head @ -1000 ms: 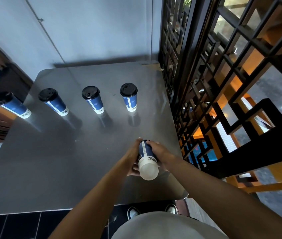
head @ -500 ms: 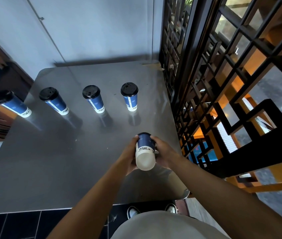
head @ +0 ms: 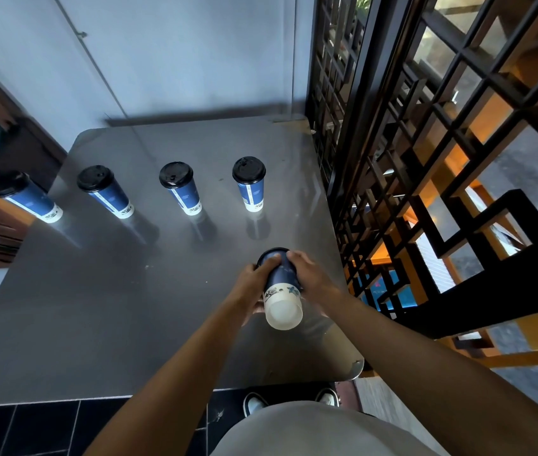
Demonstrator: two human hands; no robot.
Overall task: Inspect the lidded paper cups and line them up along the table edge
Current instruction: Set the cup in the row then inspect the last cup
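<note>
A blue paper cup with a white base is held tilted over the table, its bottom facing me and its black lid pointing away. My left hand grips its left side and my right hand grips its right side near the lid. Several more blue lidded cups stand upright in a row across the grey metal table: one at the far left edge, then a second, a third and a fourth.
A black lattice screen runs along the table's right side. A pale wall stands behind the table. Dark floor tiles and my shoes show below the near edge.
The held cup has been turned and carried forward, away from me; its white base now faces me more squarely. Both hands shifted with it. The standing cups have not moved.
</note>
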